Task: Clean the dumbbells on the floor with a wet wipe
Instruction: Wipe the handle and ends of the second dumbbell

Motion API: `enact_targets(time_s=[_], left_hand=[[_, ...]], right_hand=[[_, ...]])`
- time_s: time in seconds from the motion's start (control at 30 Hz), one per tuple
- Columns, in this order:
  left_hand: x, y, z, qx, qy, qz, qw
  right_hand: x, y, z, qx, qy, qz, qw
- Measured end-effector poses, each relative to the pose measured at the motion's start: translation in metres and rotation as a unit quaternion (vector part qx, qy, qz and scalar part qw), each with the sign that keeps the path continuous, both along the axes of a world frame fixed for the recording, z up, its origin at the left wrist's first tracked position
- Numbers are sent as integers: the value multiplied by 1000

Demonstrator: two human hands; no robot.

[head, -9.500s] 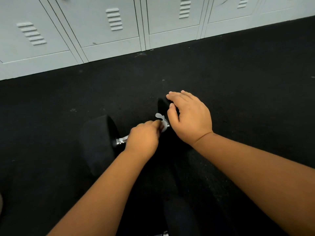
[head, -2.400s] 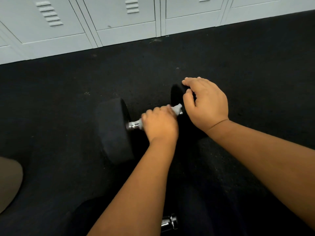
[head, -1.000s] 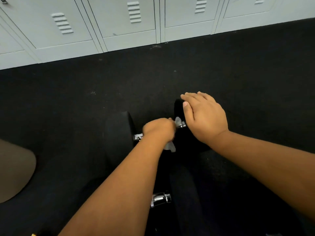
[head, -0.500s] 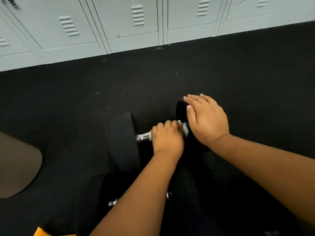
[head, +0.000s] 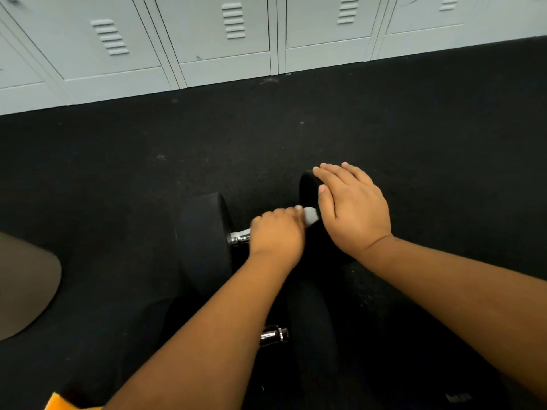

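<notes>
A black dumbbell (head: 204,241) with a chrome handle lies on the black floor. My left hand (head: 276,233) is wrapped around the handle with a white wet wipe (head: 309,216) in it; only the wipe's end shows past my fingers. My right hand (head: 352,207) lies flat, fingers apart, on top of the dumbbell's right head, which it mostly hides. A second black dumbbell (head: 310,335) lies nearer to me, its chrome handle partly hidden under my left forearm.
Pale grey lockers (head: 207,39) run along the far edge of the black rubber floor (head: 118,173). A brown rounded shape (head: 23,282) sits at the left edge. An orange corner (head: 59,402) shows at the bottom left.
My left hand with the wipe has stayed gripped on the handle, shifting a little along it toward the right head. My right hand has kept resting on that head. The view has moved slightly.
</notes>
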State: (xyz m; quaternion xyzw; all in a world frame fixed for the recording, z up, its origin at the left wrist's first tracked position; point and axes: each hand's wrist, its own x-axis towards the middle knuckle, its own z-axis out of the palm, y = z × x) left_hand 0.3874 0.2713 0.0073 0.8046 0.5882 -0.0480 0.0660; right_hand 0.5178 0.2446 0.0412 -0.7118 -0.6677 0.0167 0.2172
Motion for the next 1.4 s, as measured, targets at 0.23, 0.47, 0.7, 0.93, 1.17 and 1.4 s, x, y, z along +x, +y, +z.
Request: enact_targets(time_s=[0.23,0.47,0.7,0.93,1.17,1.4], left_hand=[[12,29,17,-180,71,14,981],[-21,-6,-2,17,-38,15,999],[16,16,15,-101,52,43,993],[-16,-6,-7,7,-129,-53,990],[-33,-29,22,-34,-226,42,973],[-28,-73,90,50,-392,23,918]], right_hand=[[1,2,-1,1,1,2,1000],[2,2,-2,10,0,1,1000],[2,4,-4,1,-1,5,1000],[4,-1,-5,-10,-13,14,1000],[8,-8,3,-54,5,47,997],[30,-35,79,-172,296,-2,940]])
